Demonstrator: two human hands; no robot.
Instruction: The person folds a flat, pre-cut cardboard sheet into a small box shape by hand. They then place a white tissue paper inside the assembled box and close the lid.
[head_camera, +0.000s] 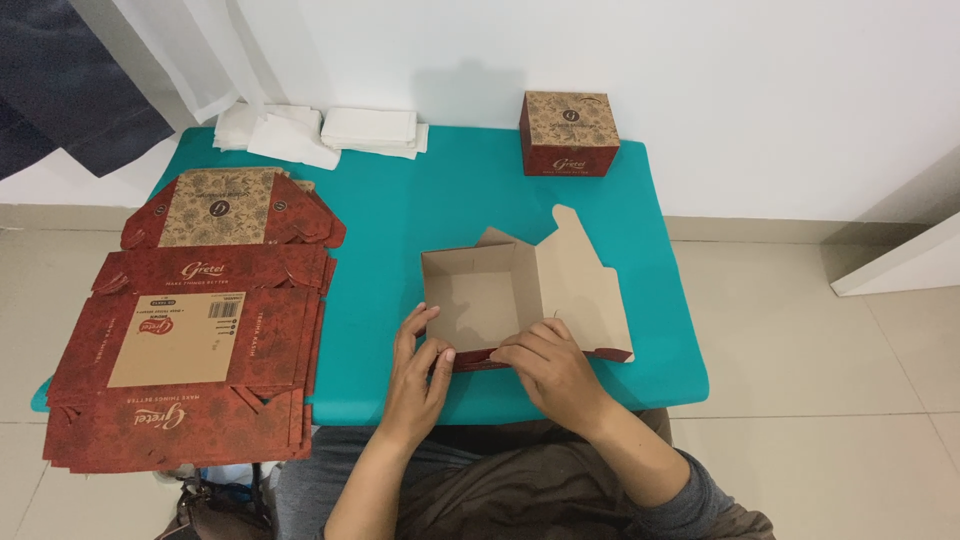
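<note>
Floor tiles (800, 330) in pale beige fill the room below a plain white wall (700, 80), with a white curtain (190, 50) hanging at upper left and a white ledge (900, 265) jutting in at the right edge. Against the wall stands a low table (380, 260) covered in teal, seen from above by the person seated at its near edge.

One tall stack of flat, unfolded red-and-tan carton blanks (180, 360) overhangs the table's left side, too many sheets to count, with one more blank (225, 208) lying printed side up just behind it. Two piles of white folded paper (320, 132) sit at the far left corner, against the wall. One finished box (569, 133), closed, red with a tan patterned lid, stands alone at the far right corner, well apart from everything else.

One half-formed carton (520, 295) lies at the near centre of the table, its plain brown inside facing up: three walls are raised around a square tray, and the lid panel lies open and flat to the right.

The carton's near wall is where both hands meet. The left hand (420, 375) grips the front-left corner, fingers curled over the top of the wall and thumb pressed against its red outer face. The right hand (548, 365) lies just beside it, fingers bent down and pinching the front wall's edge where the lid panel begins. The tray itself sits directly beyond the fingertips; both forearms come up from the lower edge of the frame.
</note>
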